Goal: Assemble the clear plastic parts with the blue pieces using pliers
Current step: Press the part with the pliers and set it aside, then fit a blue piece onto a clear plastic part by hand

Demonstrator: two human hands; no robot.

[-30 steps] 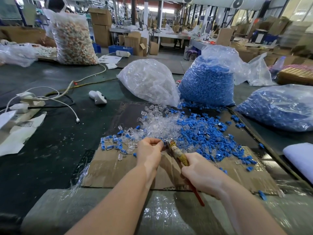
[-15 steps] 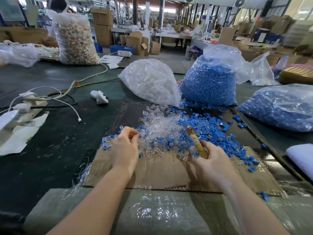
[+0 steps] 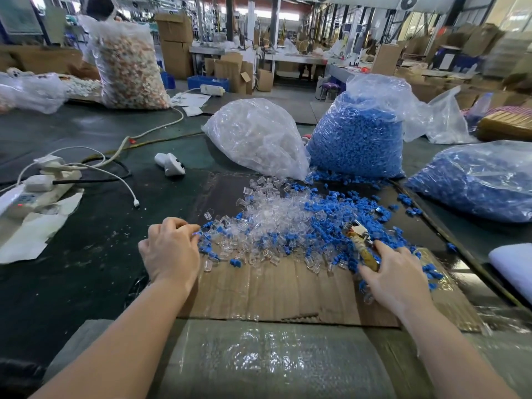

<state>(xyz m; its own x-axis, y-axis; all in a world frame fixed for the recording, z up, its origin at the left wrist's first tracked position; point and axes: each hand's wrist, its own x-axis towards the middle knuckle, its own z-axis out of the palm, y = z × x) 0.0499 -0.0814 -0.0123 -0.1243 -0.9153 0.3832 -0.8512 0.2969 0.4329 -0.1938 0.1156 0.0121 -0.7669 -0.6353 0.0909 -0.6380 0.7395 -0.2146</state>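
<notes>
My left hand (image 3: 169, 251): has slid further left since half a second ago, to the left edge of the pile; fingers curled, tips at a few small blue and clear bits, though I cannot tell what they pinch.
My right hand (image 3: 395, 276): has moved out to the right of the pile; fingers wrapped loosely round the pliers' handle.
Pliers (image 3: 359, 240): one pair, yellowish handle, metal nose pointing away from me, lying among the blue pieces.
Clear plastic parts (image 3: 270, 217): too many to count, heaped mid-cardboard.
Blue pieces (image 3: 331, 223): likewise uncounted, spread to the right and mixed into the clear ones.
Cardboard sheet (image 3: 273, 292): one, under everything, on the dark worktop (image 3: 86, 254).
Bags: one of clear parts (image 3: 256, 136), two of blue (image 3: 359, 136) (image 3: 475, 182), behind the pile.
Power strip (image 3: 43, 188): far left.
</notes>
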